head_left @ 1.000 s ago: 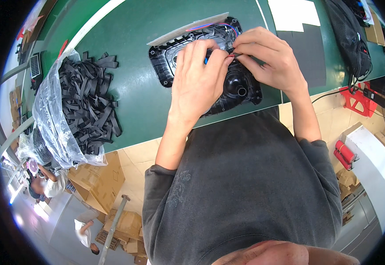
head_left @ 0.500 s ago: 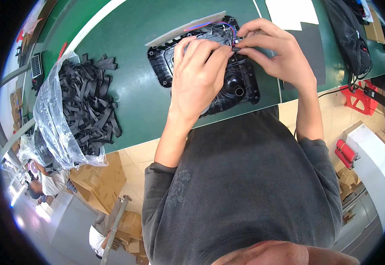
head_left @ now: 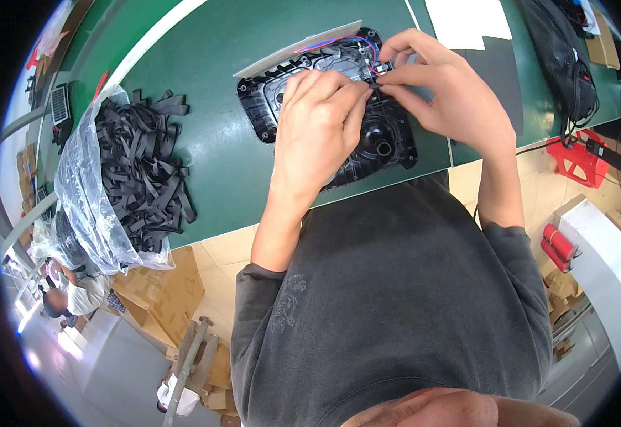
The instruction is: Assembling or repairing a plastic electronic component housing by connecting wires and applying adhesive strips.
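A black plastic housing lies on the green table, with a round black socket at its near right. Red and blue wires run along its far side and curve down toward my fingertips. My left hand is over the middle of the housing, its thumb and index finger pinched together. From the right my right hand meets it, also pinching. Between the two sets of fingertips is a small dark piece, mostly covered, whose kind I cannot make out. A grey flat panel leans along the far edge.
On the left, an open clear plastic bag holds a heap of black fabric strips. White paper and a black bag are at the far right. Below the table stand a cardboard box and a red stool. Other people are at the lower left.
Both hands have shifted slightly nearer to me, still pinching at the wires' end. A person at the lower left has moved. The housing stays about where it was.
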`<state>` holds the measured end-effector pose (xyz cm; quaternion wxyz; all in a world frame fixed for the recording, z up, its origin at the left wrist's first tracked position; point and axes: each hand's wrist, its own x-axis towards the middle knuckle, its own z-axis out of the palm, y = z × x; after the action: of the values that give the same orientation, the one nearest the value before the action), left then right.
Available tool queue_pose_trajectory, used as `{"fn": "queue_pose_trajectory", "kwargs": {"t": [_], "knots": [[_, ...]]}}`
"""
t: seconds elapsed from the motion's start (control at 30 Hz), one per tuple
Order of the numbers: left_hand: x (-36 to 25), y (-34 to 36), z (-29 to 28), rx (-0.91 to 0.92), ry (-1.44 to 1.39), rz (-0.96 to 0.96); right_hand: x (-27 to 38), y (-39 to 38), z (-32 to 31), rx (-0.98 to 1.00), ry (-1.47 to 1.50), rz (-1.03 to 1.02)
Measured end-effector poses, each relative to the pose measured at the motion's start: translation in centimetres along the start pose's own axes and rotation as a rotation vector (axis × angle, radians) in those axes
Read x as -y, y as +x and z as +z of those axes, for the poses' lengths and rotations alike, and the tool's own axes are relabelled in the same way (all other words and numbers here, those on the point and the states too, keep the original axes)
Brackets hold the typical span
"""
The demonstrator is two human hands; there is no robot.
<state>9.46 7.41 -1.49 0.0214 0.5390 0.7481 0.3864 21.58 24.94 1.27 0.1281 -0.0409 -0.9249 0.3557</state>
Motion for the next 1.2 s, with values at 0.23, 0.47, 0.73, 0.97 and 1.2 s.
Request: {"fn": "queue_pose_trajectory", "kwargs": {"t": [0.23,0.47,0.73,0.97,1.2], "knots": [[-0.2,0.7,-0.7,0.097,0.074,0.026,0.7,0.0,0.6,0.005,-0.195,-0.116],[0.5,1.3,-1.1,0.250,0.322,0.162,2.0,1.5,0.9,0.053,-0.228,-0.030],[5.6,-3.2,-10.1,-0.215,0.201,-0.016,2.3,1.3,-1.6,0.107,-0.052,0.081],[12.4,-6.2,-13.5,-0.120,0.927,-0.350,2.0,1.5,-2.1,-0.108,-0.013,-0.055],[5.3,-2.7,-14.5,-0.287,0.401,-0.333,1.7,1.6,-3.2,-0.151,0.069,-0.066]]}}
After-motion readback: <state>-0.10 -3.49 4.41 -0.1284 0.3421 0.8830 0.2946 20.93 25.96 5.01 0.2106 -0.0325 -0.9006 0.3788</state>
